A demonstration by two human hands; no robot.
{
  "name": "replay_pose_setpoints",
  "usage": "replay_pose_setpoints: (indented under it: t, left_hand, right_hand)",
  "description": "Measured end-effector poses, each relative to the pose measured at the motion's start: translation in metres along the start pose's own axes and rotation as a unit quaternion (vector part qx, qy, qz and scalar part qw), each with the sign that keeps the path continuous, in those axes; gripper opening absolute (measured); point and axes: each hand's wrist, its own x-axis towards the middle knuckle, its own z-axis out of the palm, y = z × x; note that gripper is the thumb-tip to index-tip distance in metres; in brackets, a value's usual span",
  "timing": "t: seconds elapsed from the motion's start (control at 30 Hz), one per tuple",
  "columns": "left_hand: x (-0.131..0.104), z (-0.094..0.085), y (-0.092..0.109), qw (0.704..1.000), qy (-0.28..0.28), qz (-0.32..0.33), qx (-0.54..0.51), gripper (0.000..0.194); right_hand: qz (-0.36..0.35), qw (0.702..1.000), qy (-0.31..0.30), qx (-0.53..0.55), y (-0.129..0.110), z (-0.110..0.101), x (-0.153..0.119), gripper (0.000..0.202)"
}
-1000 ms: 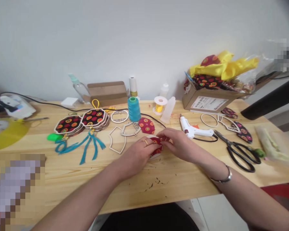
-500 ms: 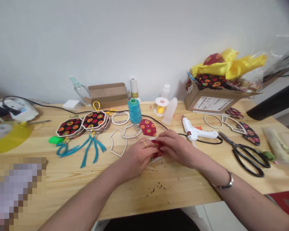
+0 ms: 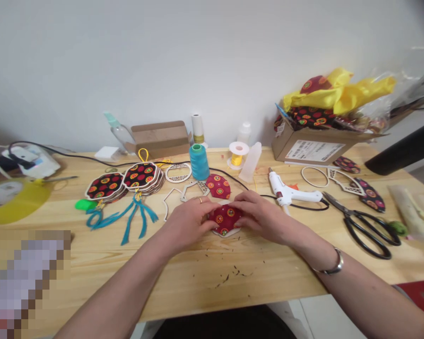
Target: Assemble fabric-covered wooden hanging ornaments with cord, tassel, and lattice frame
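At nine o'clock lay finished ornaments (image 3: 123,182) with teal tassels (image 3: 134,217). At the counter (image 3: 212,268) centre, the left hand (image 3: 188,221) and right hand (image 3: 259,215) pressed the red fabric piece (image 3: 226,218) flat, fingers closed on its edges. Smoothing seemed under way; even pressure would matter. At three o'clock lay scissors (image 3: 365,225).
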Motion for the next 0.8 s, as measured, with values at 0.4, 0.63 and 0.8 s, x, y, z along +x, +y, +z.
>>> replay_pose_setpoints:
  t: [0.4,0.63,0.8]
  left_hand:
    - [0.0006,0.0007,-0.0024,1.000,-0.018,0.000,-0.001,0.034]
    - [0.0009,0.0018,-0.0039,1.000,-0.024,-0.001,-0.008,0.030]
    - [0.0024,0.0003,-0.0034,0.999,-0.039,-0.011,-0.006,0.028]
  right_hand:
    - [0.012,1.000,-0.007,-0.005,0.0061,0.0025,-0.0004,0.035]
    - [0.010,1.000,-0.005,0.017,0.0087,0.0054,-0.0005,0.037]
    - [0.017,1.000,-0.007,0.009,0.0077,0.0039,-0.0005,0.035]
